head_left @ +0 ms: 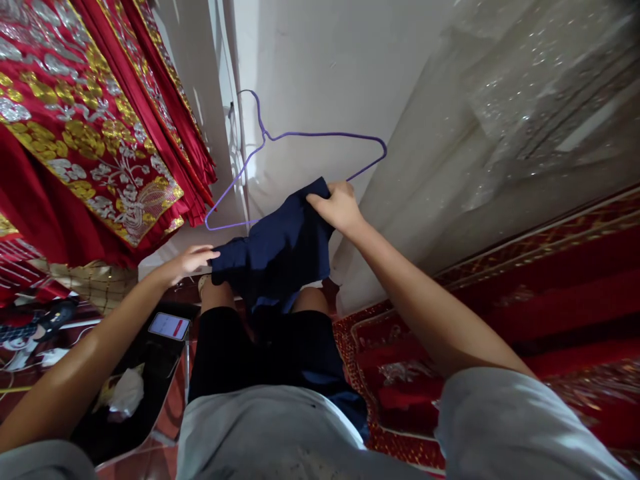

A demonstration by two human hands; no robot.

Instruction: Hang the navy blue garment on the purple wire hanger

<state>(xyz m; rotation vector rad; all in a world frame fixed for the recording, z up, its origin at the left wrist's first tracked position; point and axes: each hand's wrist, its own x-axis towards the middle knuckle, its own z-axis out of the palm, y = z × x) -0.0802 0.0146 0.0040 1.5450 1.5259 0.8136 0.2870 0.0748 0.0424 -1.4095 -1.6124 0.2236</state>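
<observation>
A dark navy cloth garment (pixel 287 243) is stretched between my two hands in front of my legs. My left hand (pixel 191 261) pinches its left corner between thumb and fingers. Higher up, the top right corner is gripped by my right hand (pixel 341 205), thumb on the near side. Just behind the cloth is a purple clothes hanger (pixel 327 134), tilted with its hook up. The cloth hides part of the hanger's lower bar, so whether it drapes over the bar or only hangs before it, I cannot tell. The garment's exact kind is unclear.
Red garments (pixel 100 133) with gold and silver embroidery hang at left. Sparkly whitish fabric (pixel 500 113) hangs at right, above red embroidered cloth (pixel 480 320). A phone (pixel 169 326) lies on a dark seat (pixel 160 373) beside a crumpled white bundle (pixel 127 395). Cables clutter the lower left.
</observation>
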